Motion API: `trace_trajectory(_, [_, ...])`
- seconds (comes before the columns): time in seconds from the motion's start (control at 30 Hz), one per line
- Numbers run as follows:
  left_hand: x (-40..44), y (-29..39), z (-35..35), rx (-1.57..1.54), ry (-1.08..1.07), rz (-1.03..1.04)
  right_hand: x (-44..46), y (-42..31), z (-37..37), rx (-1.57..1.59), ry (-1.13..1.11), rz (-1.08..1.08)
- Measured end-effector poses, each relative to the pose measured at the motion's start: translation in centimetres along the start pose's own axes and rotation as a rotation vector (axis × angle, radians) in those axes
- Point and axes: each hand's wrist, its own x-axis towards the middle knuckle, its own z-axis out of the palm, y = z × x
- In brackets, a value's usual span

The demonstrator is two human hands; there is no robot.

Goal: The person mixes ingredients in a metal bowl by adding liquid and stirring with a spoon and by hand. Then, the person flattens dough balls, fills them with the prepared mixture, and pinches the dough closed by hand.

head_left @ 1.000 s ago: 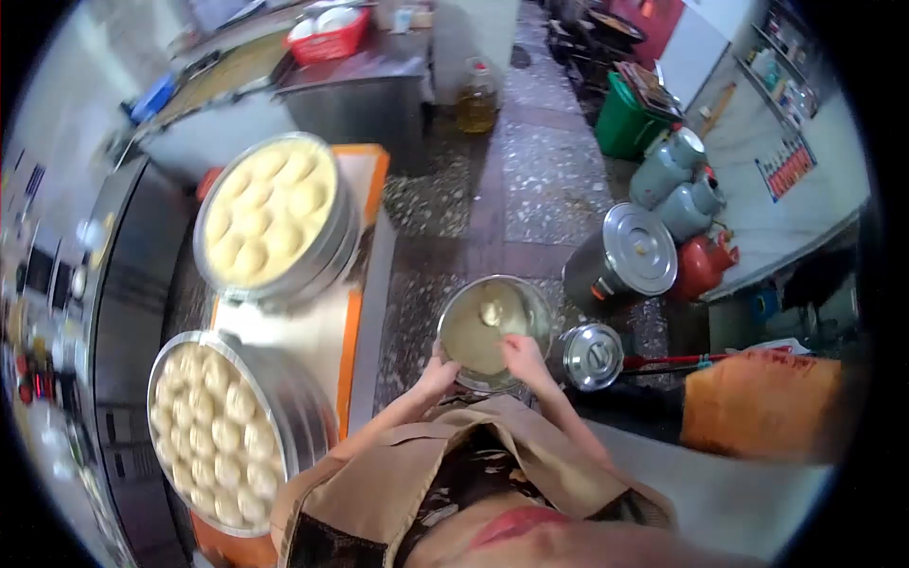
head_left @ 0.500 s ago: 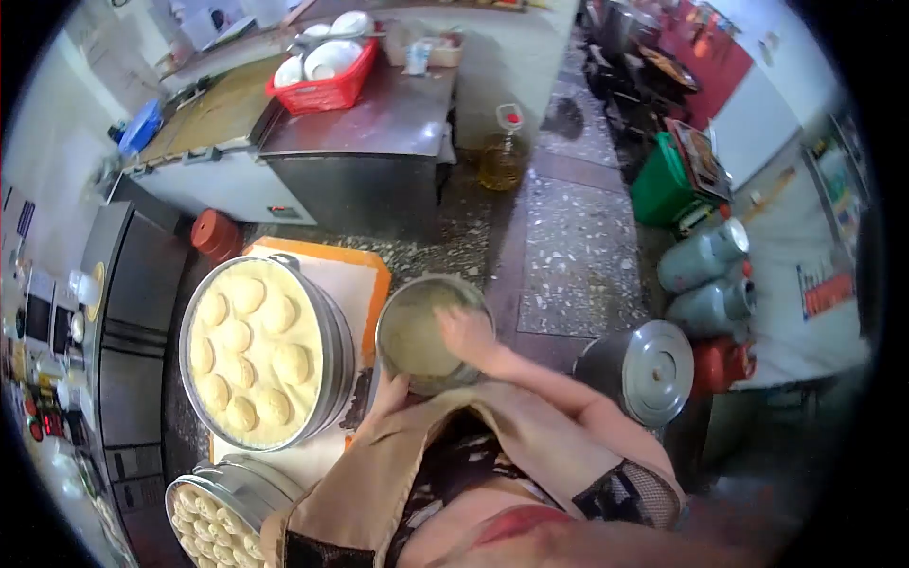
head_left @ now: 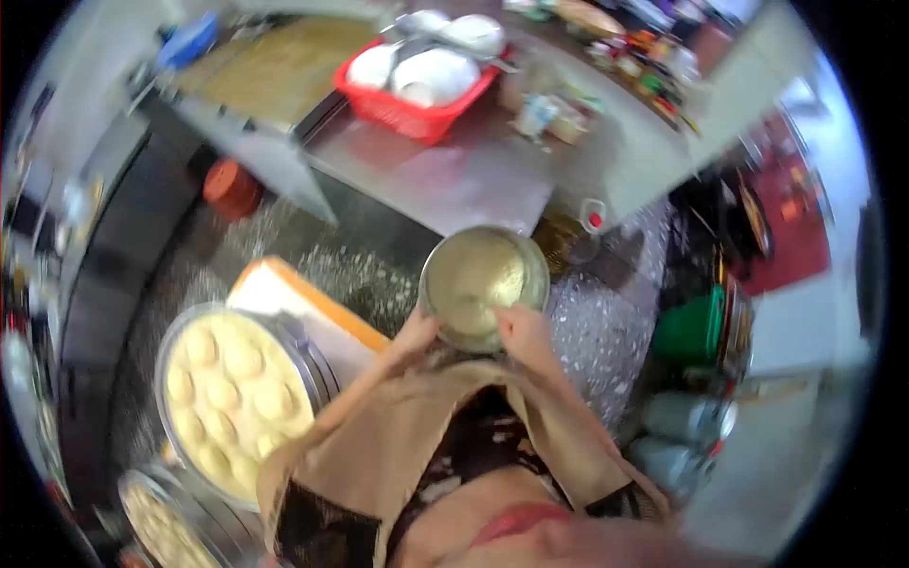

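A round metal basin [head_left: 454, 270] hangs before my body, tilted so that its inside faces me. Its inner wall looks pale and shiny; I cannot tell whether liquid lies in it. My left hand [head_left: 417, 331] is closed on the near left rim. On the near right rim, my right hand [head_left: 521, 329] grips with the fingers curled over the edge. To the left stands a steamer [head_left: 317, 355] holding several round pale buns [head_left: 222, 393] on a light cloth.
Another steamer of smaller dumplings [head_left: 166, 525] stands at lower left. An orange-edged board [head_left: 312, 303] lies beside the steamers. Ahead is a steel counter [head_left: 436, 185] with a red basket [head_left: 407, 114] of white bowls. An oil bottle [head_left: 578, 237] and a green bin [head_left: 691, 327] stand rightward.
My right hand has come out of the basin's inside onto its rim. The basin has been lifted off the board and moved forward and right, as the view turned left.
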Motion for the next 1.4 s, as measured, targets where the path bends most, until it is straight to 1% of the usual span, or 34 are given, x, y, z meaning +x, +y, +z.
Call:
trace_trajectory(0.03, [1.7, 1.3, -0.4, -0.012, -0.044, -0.001, 3.0, 0.8, -0.6, 0.019, 0.164, -0.046])
trace_trajectory(0.07, [2.9, 2.7, 0.0, -0.02, 0.039, 0.022, 6.2, 1.6, -1.0, -0.021, 0.234, -0.111])
trace_trajectory(0.1, [5.8, 1.3, -1.5, -0.031, 0.006, 0.096, 8.6, 1.9, -1.2, -0.017, 0.205, -0.185])
trace_trajectory(0.17, [6.1, 5.2, -0.9, -0.175, 0.136, 0.155, 15.2, 2.3, -1.7, -0.028, 0.398, -0.248])
trace_trajectory(0.2, [9.0, 4.1, -3.9, 0.035, 0.085, 0.24, 18.4, 2.1, -1.6, -0.031, 0.44, -0.324])
trace_trajectory(0.23, [10.7, 4.5, -5.2, 0.019, 0.123, 0.249, 21.4, 1.7, -1.5, -0.011, 0.424, -0.357])
trace_trajectory(0.3, [13.4, 5.3, -8.1, 0.103, 0.214, 0.321, 26.8, 0.3, -0.8, -0.065, 0.367, -0.456])
trace_trajectory(0.33, [13.7, 5.5, -9.6, 0.187, 0.297, 0.361, 27.9, -1.1, -0.5, -0.129, 0.362, -0.494])
trace_trajectory(0.37, [15.3, 6.1, -11.2, 0.173, 0.317, 0.362, 30.4, -1.7, 0.5, -0.122, 0.35, -0.515])
trace_trajectory(0.43, [14.9, 10.9, -12.9, -0.039, 0.273, 0.276, 34.6, -3.3, 2.5, -0.28, 0.283, -0.533])
trace_trajectory(0.47, [13.8, 14.2, -14.0, -0.082, 0.247, 0.197, 36.6, -4.6, 3.3, -0.287, 0.29, -0.548])
trace_trajectory(0.53, [15.1, 17.5, -18.0, -0.206, 0.24, 0.275, 40.4, -7.6, 5.0, -0.37, 0.11, -0.45])
trace_trajectory(0.57, [15.2, 19.6, -20.2, -0.23, 0.226, 0.294, 42.2, -9.6, 5.5, -0.378, 0.117, -0.447])
trace_trajectory(0.6, [16.1, 20.8, -23.1, -0.234, 0.218, 0.298, 44.1, -12.1, 5.9, -0.388, -0.032, -0.407])
trace_trajectory(0.63, [17.2, 21.8, -26.6, -0.181, 0.246, 0.302, 46.2, -15.3, 6.4, -0.388, -0.174, -0.366])
trace_trajectory(0.67, [17.5, 23.3, -30.2, -0.124, 0.273, 0.297, 48.1, -19.6, 6.6, -0.448, -0.302, -0.275])
trace_trajectory(0.7, [17.6, 24.6, -34.0, -0.128, 0.27, 0.298, 50.2, -23.2, 7.9, -0.452, -0.302, -0.275])
trace_trajectory(0.77, [17.0, 27.6, -40.4, -0.007, 0.37, 0.408, 54.3, -30.1, 9.9, -0.497, -0.435, -0.263])
trace_trajectory(0.8, [16.8, 28.8, -42.4, -0.168, 0.44, 0.495, 56.3, -32.4, 11.9, -0.476, -0.473, -0.317])
trace_trajectory(0.83, [16.3, 29.6, -45.5, -0.096, 0.481, 0.559, 58.2, -34.9, 13.9, -0.481, -0.489, -0.329])
trace_trajectory(0.9, [13.2, 33.0, -49.3, -0.023, 0.67, 0.429, 62.0, -40.0, 17.8, -0.296, -0.512, -0.404])
trace_trajectory(0.93, [11.9, 33.9, -51.4, -0.031, 0.687, 0.425, 63.6, -42.7, 19.4, -0.294, -0.523, -0.419])
trace_trajectory(1.0, [10.4, 34.8, -55.1, -0.11, 0.788, 0.32, 66.3, -47.3, 22.4, -0.199, -0.669, -0.52])
trace_trajectory(1.03, [10.3, 34.7, -56.7, -0.136, 0.82, 0.32, 67.4, -48.8, 24.2, -0.206, -0.688, -0.555])
trace_trajectory(1.1, [9.8, 33.5, -60.1, -0.101, 0.992, 0.354, 69.4, -52.6, 29.2, -0.001, -0.914, -0.671])
trace_trajectory(1.13, [9.0, 33.4, -61.3, -0.149, 1.052, 0.349, 69.8, -55.0, 31.2, 0.022, -1.007, -0.687])
trace_trajectory(1.17, [9.3, 32.1, -62.9, -0.075, 1.2, 0.354, 70.0, -56.6, 34.3, 0.234, -1.124, -0.66])
trace_trajectory(1.2, [7.9, 32.4, -63.8, -0.19, 1.206, 0.287, 69.3, -59.8, 34.9, 0.317, -1.196, -0.621])
trace_trajectory(1.23, [6.2, 33.0, -65.0, -0.303, 1.203, 0.236, 69.4, -61.4, 38.8, 0.371, -1.337, -0.524])
trace_trajectory(1.27, [8.1, 30.8, -67.7, -0.381, 1.235, 0.283, 69.5, -62.9, 41.7, 0.388, -1.444, -0.41])
trace_trajectory(1.3, [10.0, 28.6, -70.9, -0.465, 1.272, 0.37, 69.1, -66.7, 41.8, 0.443, -1.459, -0.338])
trace_trajectory(1.33, [9.4, 29.1, -72.6, -0.503, 1.365, 0.4, 68.2, -70.2, 43.2, 0.465, -1.513, -0.227])
trace_trajectory(1.37, [7.5, 31.2, -73.7, -0.529, 1.413, 0.389, 67.9, -72.9, 44.1, 0.471, -1.554, -0.095])
trace_trajectory(1.4, [5.4, 33.8, -74.8, -0.862, 1.332, 0.512, 68.2, -75.0, 46.3, 0.444, -1.593, -0.104])
